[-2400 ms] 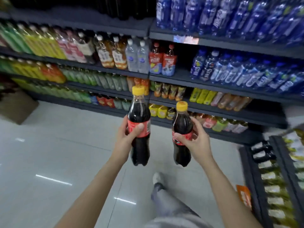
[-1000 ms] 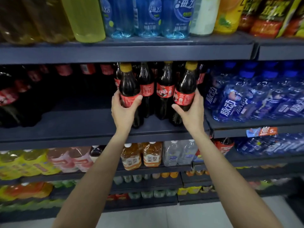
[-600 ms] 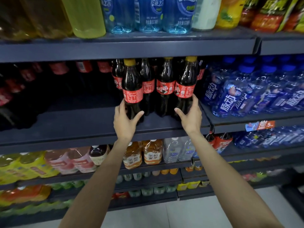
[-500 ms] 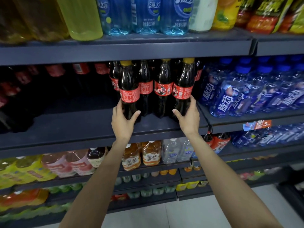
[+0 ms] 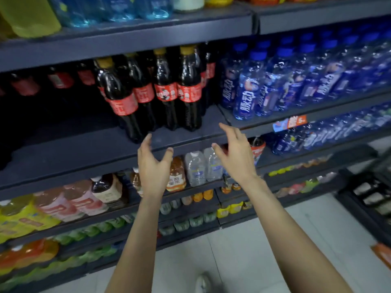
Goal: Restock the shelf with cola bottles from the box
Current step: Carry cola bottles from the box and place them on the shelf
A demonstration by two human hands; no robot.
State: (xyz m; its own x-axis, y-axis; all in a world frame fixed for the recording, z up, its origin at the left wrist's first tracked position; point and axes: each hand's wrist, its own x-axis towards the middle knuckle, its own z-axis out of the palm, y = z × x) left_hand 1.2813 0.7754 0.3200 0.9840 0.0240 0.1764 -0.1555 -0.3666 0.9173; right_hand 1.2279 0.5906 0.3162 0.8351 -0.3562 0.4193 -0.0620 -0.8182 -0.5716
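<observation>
Several cola bottles with yellow caps and red labels stand on the dark shelf (image 5: 88,149). The front left cola bottle (image 5: 121,102) and the front right cola bottle (image 5: 189,89) stand upright at the shelf's front. My left hand (image 5: 154,166) hangs just below and in front of the left bottle, fingers spread, holding nothing. My right hand (image 5: 234,155) is below and right of the right bottle, also open and empty. The box is not in view.
Blue-capped drink bottles (image 5: 249,96) fill the shelf to the right of the colas. Juice and tea bottles (image 5: 175,176) line the lower shelves. The shelf's left part is dark with red-labelled bottles far back. Another rack (image 5: 372,199) stands at right over the tiled floor.
Both hands have let go of the two cola bottles, which now stand on the shelf, and have drawn back and down. The view has tilted downward.
</observation>
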